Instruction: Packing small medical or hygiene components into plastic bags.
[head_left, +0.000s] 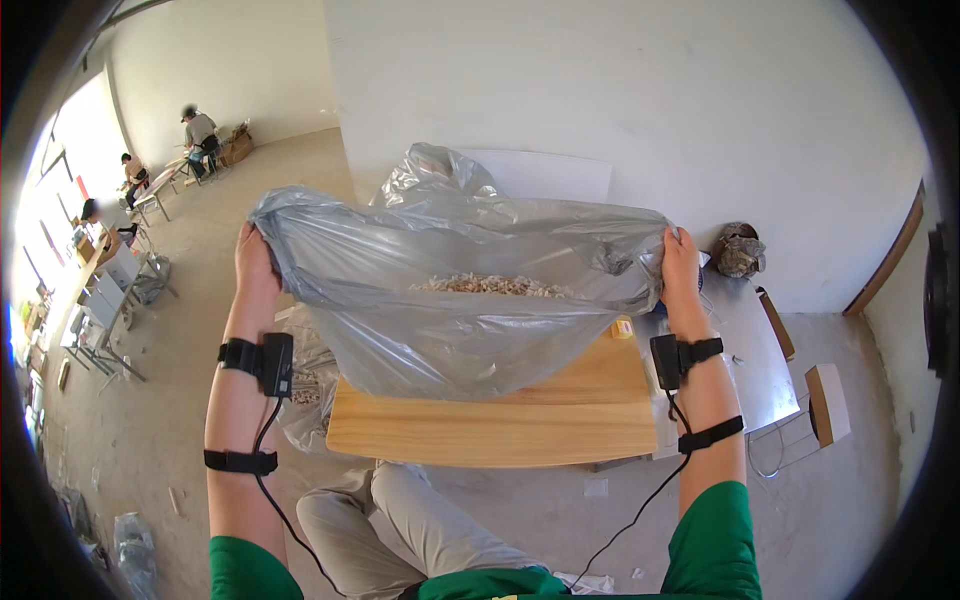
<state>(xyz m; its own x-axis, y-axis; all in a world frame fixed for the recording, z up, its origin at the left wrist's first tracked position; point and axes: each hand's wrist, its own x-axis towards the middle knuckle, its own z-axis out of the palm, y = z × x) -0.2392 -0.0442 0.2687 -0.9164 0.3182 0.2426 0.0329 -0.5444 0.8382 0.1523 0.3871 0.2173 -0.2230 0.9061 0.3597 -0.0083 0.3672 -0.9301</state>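
Note:
A large grey translucent plastic bag [440,345] is stretched wide between my hands above a wooden table [490,435]. My left hand [256,262] is closed on its left end, and my right hand [680,262] grips the right end, fingers wrapped in the film. Down in the bag's open mouth lies a heap of small pale and brown pieces [495,286], too small to name. The far part of the bag bunches up toward the wall. Black straps with small black boxes sit on both my forearms.
Left of the table stands another clear bag [310,390] with similar pieces. A small yellow box [622,328] lies on the table's right. Beyond is a metal table [765,350] with a brown bundle [738,252] behind it. Several people work at tables far left.

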